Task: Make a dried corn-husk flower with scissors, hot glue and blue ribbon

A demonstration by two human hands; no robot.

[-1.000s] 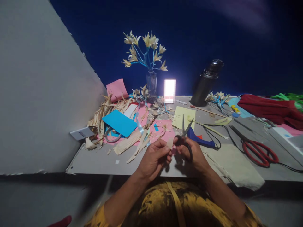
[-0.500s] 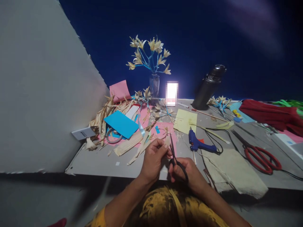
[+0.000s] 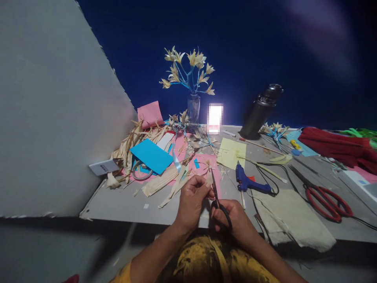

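Observation:
My left hand (image 3: 193, 198) is closed in a pinch on a small pale piece of husk (image 3: 209, 177) near the table's front edge. In my right hand (image 3: 232, 216) is a pair of small black scissors (image 3: 217, 204), its blades pointing up and away beside the husk piece. The blades look nearly together. Below the hands, pink paper (image 3: 206, 161) lies under scraps. A blue glue gun (image 3: 250, 182) rests to the right of my hands, and dried husk strips (image 3: 160, 181) lie to the left.
A vase (image 3: 193, 110) of pale flowers and a dark flask (image 3: 259, 114) stand at the back. Large red-handled scissors (image 3: 326, 202) and a beige cloth (image 3: 294, 218) lie right. Blue paper (image 3: 151, 156) covers husks left; a grey partition (image 3: 59, 110) borders that side.
The scissor blades have come closer together beside the husk piece. The whole view has shifted slightly, while both hands stay in nearly the same place.

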